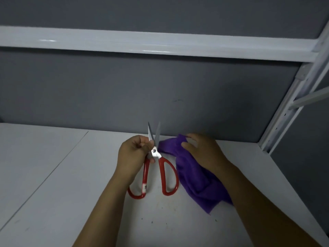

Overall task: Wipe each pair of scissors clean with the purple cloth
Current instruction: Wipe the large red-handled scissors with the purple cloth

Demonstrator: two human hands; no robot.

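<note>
Left hand [134, 154] pinches red-handled scissors [154, 152] near pivot, blades slightly apart, pointing away — handles beside wrist. Right hand [204, 152] grasps purple cloth [192, 182], just right of blades. Steel stiff, edges sharp — likely safest gripped by handle; cloth soft, light, bunches easily.

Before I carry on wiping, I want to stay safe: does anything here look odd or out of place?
The red-handled scissors have their blades parted, and the left hand pinches them right at the bare blade by the pivot. Dark specks dot the white table near the front. The right hand holds the purple cloth.
</note>
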